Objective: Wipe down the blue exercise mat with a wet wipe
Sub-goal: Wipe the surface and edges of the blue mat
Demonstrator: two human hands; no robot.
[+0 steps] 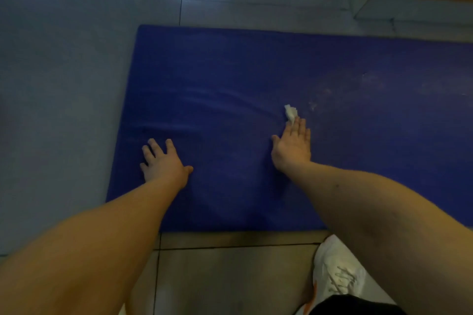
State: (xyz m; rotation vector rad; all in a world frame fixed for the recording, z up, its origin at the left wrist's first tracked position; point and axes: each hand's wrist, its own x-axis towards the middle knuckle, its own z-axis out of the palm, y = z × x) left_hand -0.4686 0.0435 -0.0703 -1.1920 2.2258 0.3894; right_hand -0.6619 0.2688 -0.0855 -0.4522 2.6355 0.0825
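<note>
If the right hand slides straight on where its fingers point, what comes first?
The wet wipe, already at the fingertips of the right hand; beyond it, only bare blue mat up to the far edge.

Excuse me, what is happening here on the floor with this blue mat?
A person leans over a blue exercise mat lying on the tiled floor. Their right grip, a bare hand, presses a crumpled white wet wipe onto the mat with straight fingers. The left grip rests flat on the mat near its left end. Further right, pale marks show, so wiping looks unfinished.
</note>
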